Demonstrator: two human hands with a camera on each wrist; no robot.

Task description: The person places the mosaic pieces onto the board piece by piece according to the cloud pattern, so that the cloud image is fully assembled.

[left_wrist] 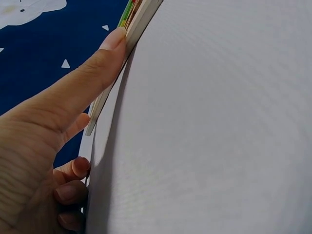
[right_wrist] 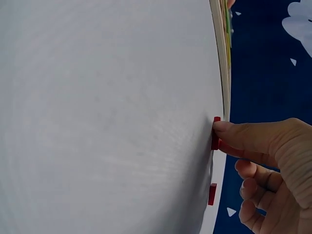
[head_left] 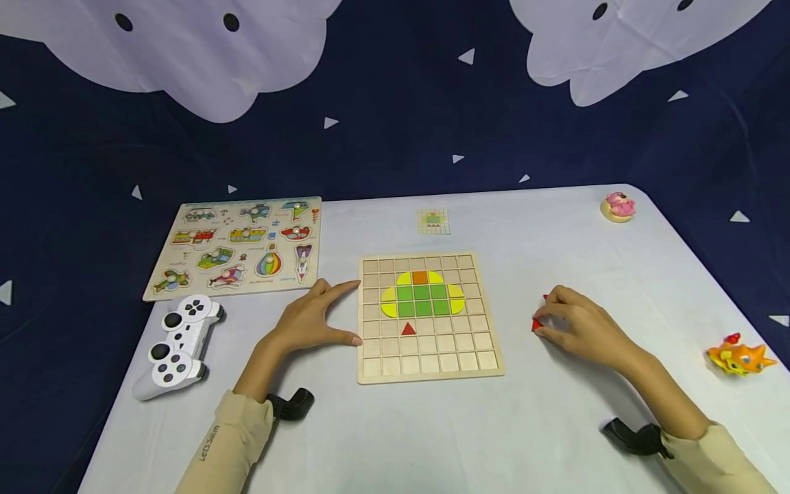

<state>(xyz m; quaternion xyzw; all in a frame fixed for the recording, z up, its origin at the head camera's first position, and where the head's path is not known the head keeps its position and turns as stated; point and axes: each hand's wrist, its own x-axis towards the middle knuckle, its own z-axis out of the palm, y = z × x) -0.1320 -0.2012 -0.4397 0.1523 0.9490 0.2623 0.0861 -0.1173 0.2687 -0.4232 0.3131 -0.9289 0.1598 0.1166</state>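
Note:
My left hand (head_left: 307,320) rests beside the wooden grid board (head_left: 430,379), thumb and index fingertips at its left edge, the fingers spread. On the board lie green squares (head_left: 422,300), an orange square (head_left: 420,277), yellow rounded pieces (head_left: 457,305) and a lone red triangle (head_left: 408,329) below them. Right of the board, my right hand (head_left: 577,324) pinches a red triangular piece (right_wrist: 215,139) between thumb and index finger, close over the table. A second red piece (right_wrist: 212,194) lies on the table just by it, mostly hidden behind the fingers in the head view.
A small pattern card (head_left: 434,221) lies behind the board. To the left are a vehicle puzzle board (head_left: 231,250) and a white game controller (head_left: 179,346). A pink toy (head_left: 618,207) stands at the back right, an orange toy (head_left: 738,355) by the right edge.

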